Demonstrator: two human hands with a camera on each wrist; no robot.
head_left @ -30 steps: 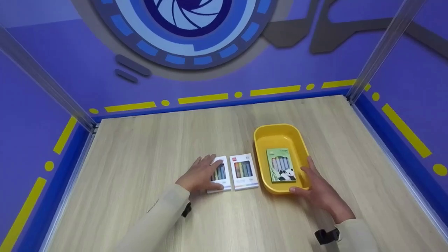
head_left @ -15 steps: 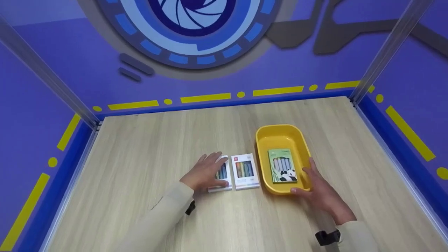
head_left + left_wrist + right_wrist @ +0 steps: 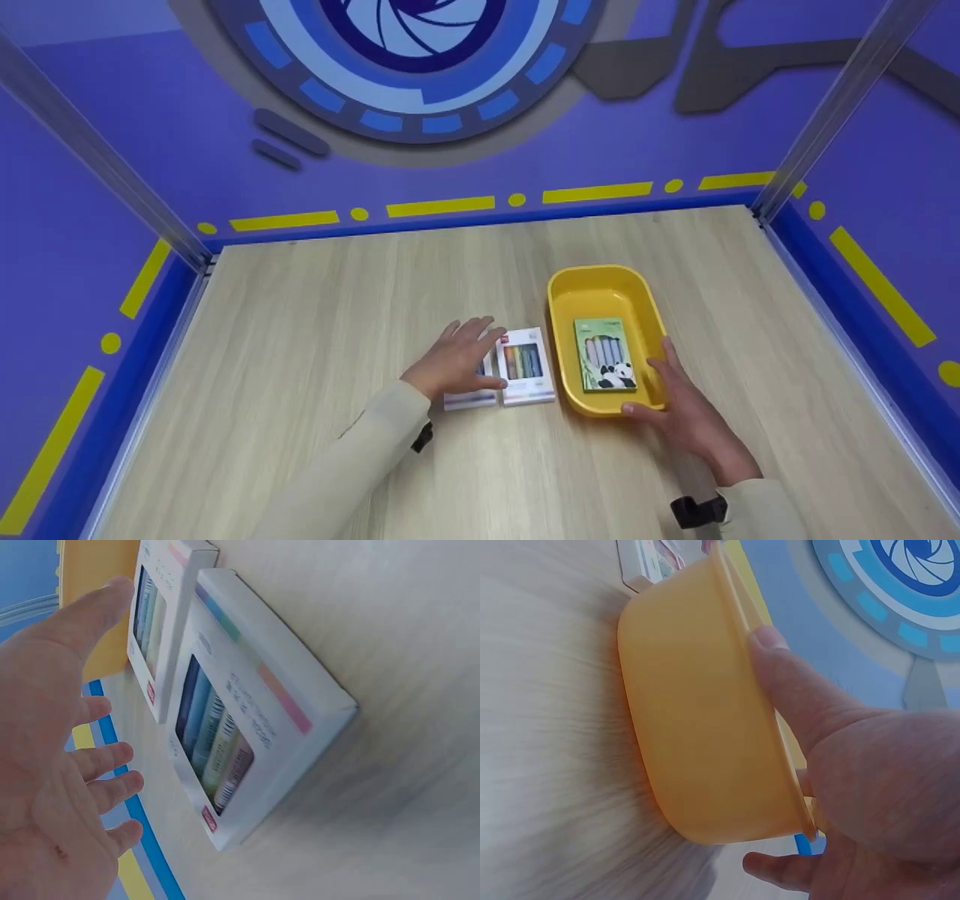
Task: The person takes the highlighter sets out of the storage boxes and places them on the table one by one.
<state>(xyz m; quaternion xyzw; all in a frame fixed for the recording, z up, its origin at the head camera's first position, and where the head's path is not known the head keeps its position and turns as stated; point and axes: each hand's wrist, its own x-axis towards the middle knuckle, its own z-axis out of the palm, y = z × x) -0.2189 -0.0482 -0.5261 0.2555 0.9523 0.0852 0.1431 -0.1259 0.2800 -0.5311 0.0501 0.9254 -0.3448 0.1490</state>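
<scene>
In the head view my left hand (image 3: 459, 358) is over two white crayon boxes, its fingers spread and holding nothing. It hides much of the left white crayon box (image 3: 470, 400); the right white crayon box (image 3: 527, 390) lies beside it, its window showing coloured sticks. Seen from the left wrist, the palm and fingers (image 3: 114, 791) stand apart from the left box. My right hand (image 3: 694, 420) holds the near right corner of a yellow plastic basin (image 3: 600, 279), thumb on the rim (image 3: 769, 637). Flat inside the basin is a green box with pandas (image 3: 604, 354), its window showing several sticks.
The light wood tabletop (image 3: 337, 315) carries the basin and boxes. Blue-purple printed panels (image 3: 450, 176) with yellow dashes enclose its back and sides. Metal posts (image 3: 817, 112) stand at the rear corners.
My left hand has shifted right and slightly away from me, from the left white box toward the right one, uncovering the left box's near end. My right hand stays on the basin.
</scene>
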